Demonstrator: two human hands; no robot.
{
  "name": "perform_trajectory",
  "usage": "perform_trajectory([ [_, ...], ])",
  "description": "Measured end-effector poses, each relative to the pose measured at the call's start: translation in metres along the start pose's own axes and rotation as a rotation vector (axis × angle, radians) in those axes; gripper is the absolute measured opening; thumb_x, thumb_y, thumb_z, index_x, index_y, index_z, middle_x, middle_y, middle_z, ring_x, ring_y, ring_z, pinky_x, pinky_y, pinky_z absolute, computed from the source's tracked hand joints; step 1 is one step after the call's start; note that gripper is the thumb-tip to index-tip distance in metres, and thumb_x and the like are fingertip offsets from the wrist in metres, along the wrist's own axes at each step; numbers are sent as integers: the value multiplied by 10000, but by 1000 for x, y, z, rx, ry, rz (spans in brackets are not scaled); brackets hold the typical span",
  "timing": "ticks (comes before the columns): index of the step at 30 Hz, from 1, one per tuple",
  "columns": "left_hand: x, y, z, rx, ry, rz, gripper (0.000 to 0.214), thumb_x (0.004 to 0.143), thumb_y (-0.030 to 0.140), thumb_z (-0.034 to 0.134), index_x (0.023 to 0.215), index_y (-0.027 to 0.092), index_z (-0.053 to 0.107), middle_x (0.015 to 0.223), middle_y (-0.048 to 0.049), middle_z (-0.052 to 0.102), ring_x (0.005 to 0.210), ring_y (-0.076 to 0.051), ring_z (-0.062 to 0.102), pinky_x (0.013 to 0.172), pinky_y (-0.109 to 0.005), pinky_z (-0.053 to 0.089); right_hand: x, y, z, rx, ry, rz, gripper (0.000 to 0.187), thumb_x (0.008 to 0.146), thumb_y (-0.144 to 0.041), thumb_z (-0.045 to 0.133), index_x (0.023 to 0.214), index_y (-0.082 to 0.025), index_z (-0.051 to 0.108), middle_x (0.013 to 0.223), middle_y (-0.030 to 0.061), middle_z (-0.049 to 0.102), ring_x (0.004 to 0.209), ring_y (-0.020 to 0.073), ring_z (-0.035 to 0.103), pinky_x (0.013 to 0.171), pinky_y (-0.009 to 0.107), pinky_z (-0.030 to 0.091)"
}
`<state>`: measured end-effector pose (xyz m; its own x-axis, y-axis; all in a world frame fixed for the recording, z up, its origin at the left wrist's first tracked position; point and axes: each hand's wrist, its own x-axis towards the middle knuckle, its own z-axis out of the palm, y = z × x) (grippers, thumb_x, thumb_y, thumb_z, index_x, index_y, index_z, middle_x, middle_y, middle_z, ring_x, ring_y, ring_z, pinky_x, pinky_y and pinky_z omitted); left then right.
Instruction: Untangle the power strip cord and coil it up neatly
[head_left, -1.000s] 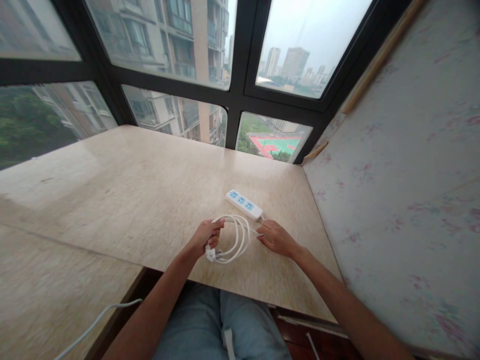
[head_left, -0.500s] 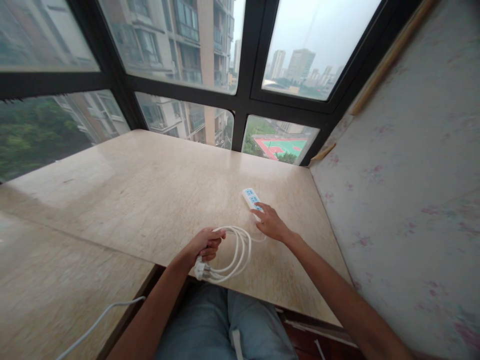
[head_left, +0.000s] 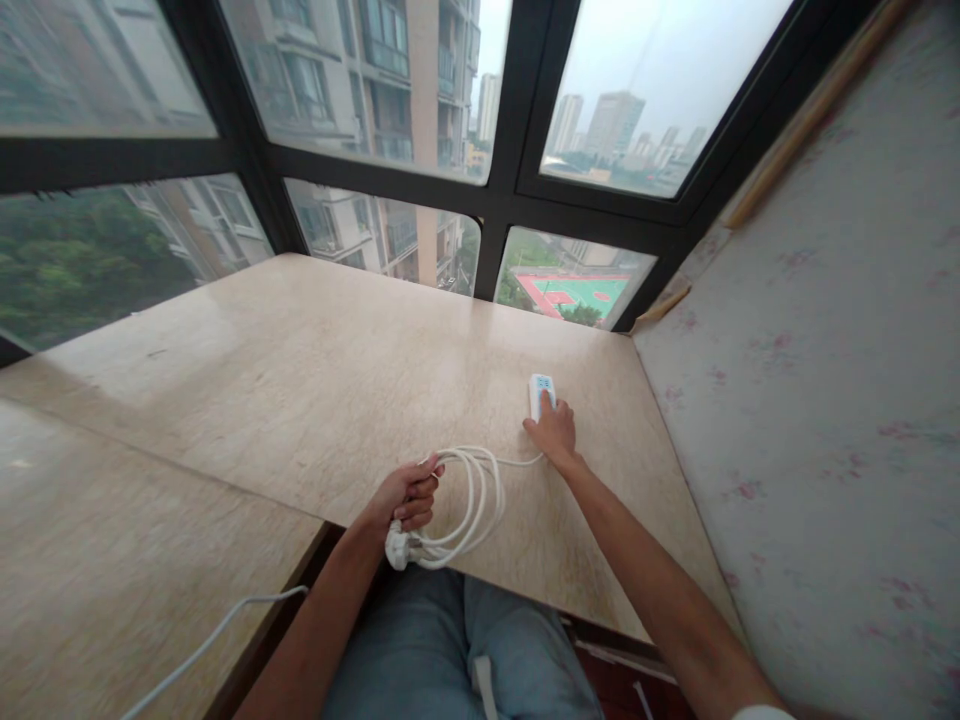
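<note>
My left hand point(head_left: 410, 494) is closed around a coiled white power cord point(head_left: 474, 500) near the front edge of the stone-look counter. The cord's white plug point(head_left: 397, 546) hangs just below that hand. My right hand point(head_left: 553, 425) grips a white power strip point(head_left: 535, 390) with blue socket faces, which lies on the counter towards the window. The hand covers the strip's near part, and one finger lies along its top. A single stretch of cord runs from the coil to beneath my right hand.
The beige counter point(head_left: 337, 370) reaches back to dark-framed windows point(head_left: 491, 245). A flower-patterned wall point(head_left: 817, 420) bounds it on the right. Another pale cable point(head_left: 217, 628) lies at the lower left, beside a gap in the counter's front edge. My legs are below the edge.
My right hand has shifted right with the power strip, which now points more straight towards the window. My left hand keeps hold of the coil, nearly in place. The view has turned slightly.
</note>
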<state>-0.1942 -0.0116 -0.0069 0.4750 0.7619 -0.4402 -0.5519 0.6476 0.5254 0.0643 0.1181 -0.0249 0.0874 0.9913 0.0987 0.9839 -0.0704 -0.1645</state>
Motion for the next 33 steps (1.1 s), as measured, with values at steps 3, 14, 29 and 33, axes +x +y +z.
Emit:
perform_trajectory([
  [3, 7, -5, 0, -184, 49, 75, 341, 990, 323, 348, 758, 138, 515, 425, 109, 175, 253, -38, 90, 240, -158, 180, -13, 8, 0, 11, 94, 124, 668, 815, -298, 538, 1449, -168, 369, 1423, 233, 328, 1223, 374, 432, 947, 463, 383],
  [14, 30, -19, 26, -372, 396, 505, 295, 938, 380, 478, 725, 182, 429, 428, 105, 199, 276, -44, 189, 315, -188, 191, -58, 58, -11, 53, -158, -289, 545, 897, -625, 408, 1185, -206, 605, 1523, 162, 284, 1436, 334, 160, 1087, 622, 108],
  [29, 88, -29, 52, -221, 706, 770, 339, 913, 464, 399, 706, 216, 297, 487, 104, 215, 347, -57, 242, 417, -199, 276, -88, 56, -38, 134, -188, -226, 523, 832, -551, 577, 1205, -185, 570, 1108, 122, 628, 1004, 261, 606, 804, 339, 448],
  [33, 115, -46, 69, -174, 808, 825, 315, 886, 462, 390, 725, 220, 270, 536, 93, 305, 416, -59, 364, 499, -192, 371, -98, 37, -34, 128, -169, -38, 532, 849, -593, 517, 1189, -187, 560, 1081, 152, 613, 937, 278, 627, 703, 338, 449],
])
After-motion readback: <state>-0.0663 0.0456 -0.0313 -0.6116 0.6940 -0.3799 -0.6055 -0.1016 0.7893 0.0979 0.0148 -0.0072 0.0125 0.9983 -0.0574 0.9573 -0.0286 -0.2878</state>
